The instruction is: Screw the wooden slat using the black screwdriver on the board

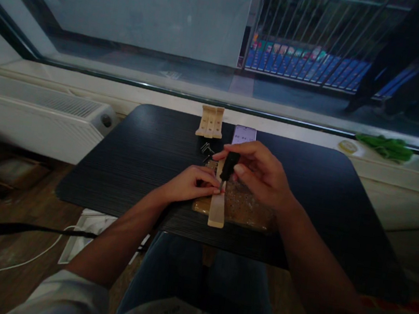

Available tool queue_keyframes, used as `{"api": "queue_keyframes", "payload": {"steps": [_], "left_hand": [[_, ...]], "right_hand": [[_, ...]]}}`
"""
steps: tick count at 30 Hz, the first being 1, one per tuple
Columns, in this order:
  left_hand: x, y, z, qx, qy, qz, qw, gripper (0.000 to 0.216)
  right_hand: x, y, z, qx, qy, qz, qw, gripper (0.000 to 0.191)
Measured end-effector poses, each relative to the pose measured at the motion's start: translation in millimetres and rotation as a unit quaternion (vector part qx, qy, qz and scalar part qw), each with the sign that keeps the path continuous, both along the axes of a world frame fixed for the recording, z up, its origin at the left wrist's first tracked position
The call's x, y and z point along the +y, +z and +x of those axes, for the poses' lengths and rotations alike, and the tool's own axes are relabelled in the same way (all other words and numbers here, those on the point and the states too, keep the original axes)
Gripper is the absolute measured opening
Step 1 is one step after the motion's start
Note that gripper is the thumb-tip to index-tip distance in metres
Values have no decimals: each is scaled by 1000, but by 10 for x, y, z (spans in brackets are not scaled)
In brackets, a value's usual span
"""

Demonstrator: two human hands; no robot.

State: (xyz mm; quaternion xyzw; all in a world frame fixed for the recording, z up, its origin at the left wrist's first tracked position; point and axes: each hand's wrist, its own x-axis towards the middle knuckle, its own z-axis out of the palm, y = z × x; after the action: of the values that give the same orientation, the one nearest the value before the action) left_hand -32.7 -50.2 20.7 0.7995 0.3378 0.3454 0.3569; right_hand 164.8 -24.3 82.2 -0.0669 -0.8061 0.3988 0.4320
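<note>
Wooden strip (217, 212): likely light, stiff; left hand (190, 183) pinches its far end. Right hand (258, 172) grips what seems a small screwdriver (228, 166).

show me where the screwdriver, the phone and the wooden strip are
screwdriver (229, 163): head view, on its black handle
phone (244, 134): head view, middle of its lit screen
wooden strip (216, 214): head view, on the bare near end of the strip

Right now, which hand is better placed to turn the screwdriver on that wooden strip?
Probably the right hand: it grips the screwdriver upright over the wooden strip, while the left hand steadies the strip.
</note>
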Motion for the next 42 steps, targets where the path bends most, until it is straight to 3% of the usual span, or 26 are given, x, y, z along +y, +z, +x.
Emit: {"api": "queue_keyframes", "payload": {"steps": [5, 10, 32, 37, 42], "left_hand": [[5, 3, 0, 5, -3, 12, 1000, 17], [-3, 6, 1, 7, 1, 10, 1000, 19], [2, 26, 10, 10, -2, 4, 1000, 19], [-1, 15, 9, 11, 1, -4, 1000, 18], [-9, 28, 15, 6, 5, 14, 1000, 18]], "right_hand": [[25, 34, 21, -13, -11, -9, 1000, 38], [45, 55, 29, -37, -74, 47, 995, 26], [53, -61, -87, 33, -184, 94, 978, 26], [68, -36, -77, 31, -157, 136, 978, 21], [51, 41, -7, 1, -72, 123, 990, 26]]}}
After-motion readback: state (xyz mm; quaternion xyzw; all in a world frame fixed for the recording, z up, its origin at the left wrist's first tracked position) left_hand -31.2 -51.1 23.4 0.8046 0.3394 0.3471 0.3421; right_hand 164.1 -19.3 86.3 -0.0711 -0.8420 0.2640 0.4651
